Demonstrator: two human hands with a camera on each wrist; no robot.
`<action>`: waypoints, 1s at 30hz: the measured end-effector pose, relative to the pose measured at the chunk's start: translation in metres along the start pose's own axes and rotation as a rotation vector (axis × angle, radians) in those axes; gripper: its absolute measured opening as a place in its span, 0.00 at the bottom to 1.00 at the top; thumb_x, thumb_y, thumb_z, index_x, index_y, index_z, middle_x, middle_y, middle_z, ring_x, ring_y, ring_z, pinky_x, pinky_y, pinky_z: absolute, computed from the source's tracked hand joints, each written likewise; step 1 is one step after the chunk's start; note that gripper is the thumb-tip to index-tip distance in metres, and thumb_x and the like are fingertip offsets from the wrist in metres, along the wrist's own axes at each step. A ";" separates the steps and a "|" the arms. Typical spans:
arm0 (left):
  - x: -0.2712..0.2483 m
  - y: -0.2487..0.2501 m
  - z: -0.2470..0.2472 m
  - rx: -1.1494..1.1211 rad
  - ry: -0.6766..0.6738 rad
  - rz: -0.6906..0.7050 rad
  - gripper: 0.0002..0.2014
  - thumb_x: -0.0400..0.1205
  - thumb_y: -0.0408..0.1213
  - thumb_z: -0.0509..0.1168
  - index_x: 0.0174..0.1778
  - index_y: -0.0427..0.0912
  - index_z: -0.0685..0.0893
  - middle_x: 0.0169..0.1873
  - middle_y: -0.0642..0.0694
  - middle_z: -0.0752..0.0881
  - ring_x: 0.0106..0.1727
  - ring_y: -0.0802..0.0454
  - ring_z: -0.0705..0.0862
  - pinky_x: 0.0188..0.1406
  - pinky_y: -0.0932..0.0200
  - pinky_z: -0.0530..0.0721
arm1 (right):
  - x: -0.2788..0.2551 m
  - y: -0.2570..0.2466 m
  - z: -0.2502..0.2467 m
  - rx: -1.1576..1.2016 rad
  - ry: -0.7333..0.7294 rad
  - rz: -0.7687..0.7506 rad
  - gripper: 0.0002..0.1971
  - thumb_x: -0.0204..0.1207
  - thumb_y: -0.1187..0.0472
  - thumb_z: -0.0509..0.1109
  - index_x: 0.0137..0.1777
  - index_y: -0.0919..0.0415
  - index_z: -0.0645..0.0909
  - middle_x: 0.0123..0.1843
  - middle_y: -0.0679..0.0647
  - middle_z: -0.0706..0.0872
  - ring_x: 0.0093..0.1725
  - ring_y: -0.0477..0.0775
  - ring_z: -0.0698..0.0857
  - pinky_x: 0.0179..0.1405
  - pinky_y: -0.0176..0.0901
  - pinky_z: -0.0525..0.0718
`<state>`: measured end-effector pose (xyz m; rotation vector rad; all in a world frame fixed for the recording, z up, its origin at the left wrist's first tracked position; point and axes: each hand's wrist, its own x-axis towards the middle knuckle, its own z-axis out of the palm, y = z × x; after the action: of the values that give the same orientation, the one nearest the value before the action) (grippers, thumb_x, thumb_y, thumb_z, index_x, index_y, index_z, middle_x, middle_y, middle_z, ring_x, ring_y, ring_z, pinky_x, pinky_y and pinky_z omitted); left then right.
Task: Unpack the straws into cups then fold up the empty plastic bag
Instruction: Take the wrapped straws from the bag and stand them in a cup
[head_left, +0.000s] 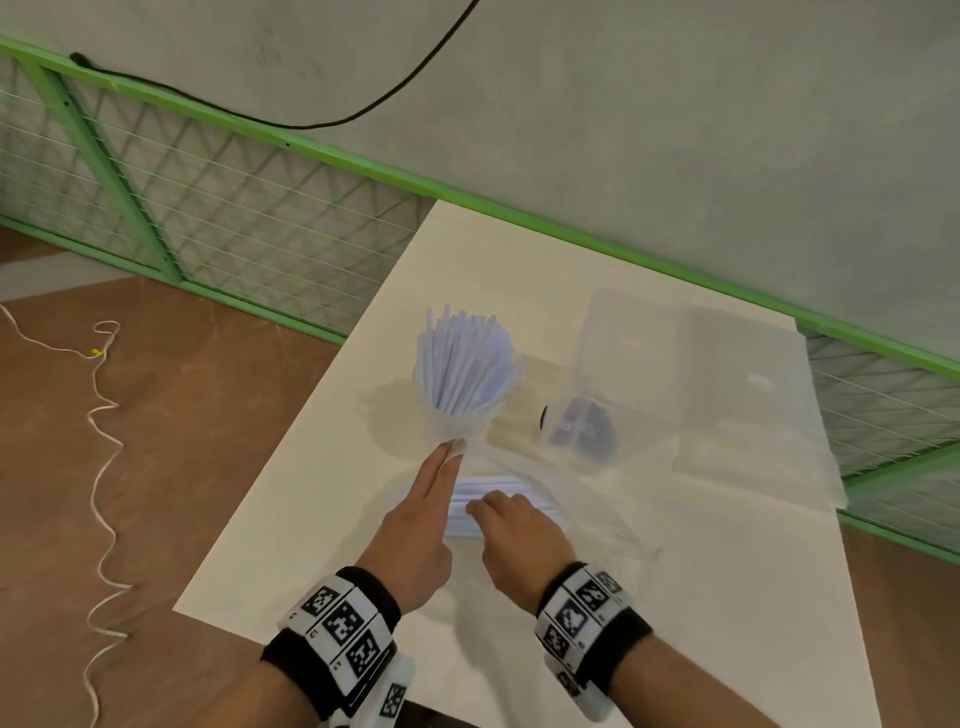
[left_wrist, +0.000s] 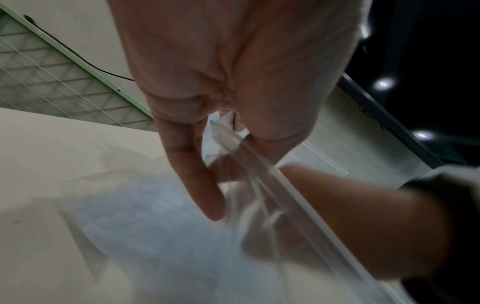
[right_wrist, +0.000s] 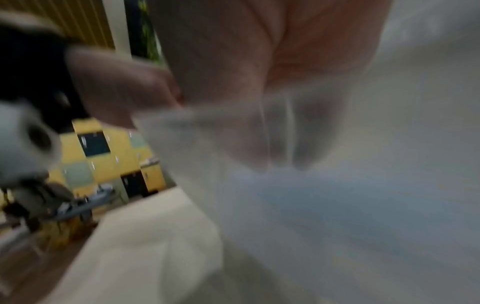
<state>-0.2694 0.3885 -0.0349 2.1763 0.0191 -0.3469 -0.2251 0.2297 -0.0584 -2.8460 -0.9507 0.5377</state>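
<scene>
On the left of the white bench (head_left: 291, 545), a clear cup (head_left: 457, 421) stands packed with pale straws (head_left: 465, 364), so part of the unpacking is done. Just in front of it the left hand (head_left: 415, 525) pinches the mouth of the plastic bag (head_left: 545, 483) between fingertips and thumb, holding it lifted; the left wrist view shows the film gathered at the pinch. To its right, the right hand (head_left: 519, 530) reaches inside the bag, fingers curled onto the bundle of straws (head_left: 485, 499) left lying there; whether they truly grip it I cannot tell, since the right wrist view is blurred. Further right lie clear plastic boxes (head_left: 623, 374) and a flat lid (head_left: 753, 395).

The step in hand looks like drawing out the remaining straws. Next, the right hand needs a firm hold on the whole bundle while the left keeps the mouth open, then a cup to receive them; folding comes afterwards.
</scene>
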 end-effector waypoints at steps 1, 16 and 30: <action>0.000 0.002 0.002 0.002 -0.002 0.010 0.52 0.71 0.13 0.56 0.85 0.58 0.44 0.81 0.72 0.40 0.73 0.52 0.74 0.61 0.52 0.83 | 0.002 0.004 0.011 -0.034 0.020 0.011 0.23 0.74 0.71 0.64 0.70 0.62 0.76 0.63 0.59 0.81 0.56 0.65 0.82 0.49 0.57 0.84; 0.001 -0.009 0.009 0.026 -0.014 0.001 0.54 0.69 0.14 0.57 0.85 0.59 0.45 0.81 0.74 0.40 0.66 0.43 0.80 0.57 0.45 0.86 | 0.008 0.009 0.037 -0.228 0.080 0.098 0.18 0.43 0.64 0.86 0.33 0.55 0.85 0.30 0.50 0.83 0.29 0.56 0.84 0.27 0.44 0.83; -0.003 -0.010 0.007 0.028 -0.002 0.012 0.53 0.69 0.14 0.57 0.85 0.58 0.45 0.81 0.73 0.41 0.69 0.48 0.78 0.58 0.48 0.86 | 0.011 0.008 0.040 -0.214 0.106 0.071 0.16 0.44 0.63 0.84 0.34 0.52 0.85 0.30 0.48 0.84 0.30 0.55 0.85 0.29 0.46 0.84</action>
<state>-0.2749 0.3890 -0.0456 2.2030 -0.0006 -0.3447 -0.2270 0.2288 -0.1007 -3.0713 -0.9445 0.3036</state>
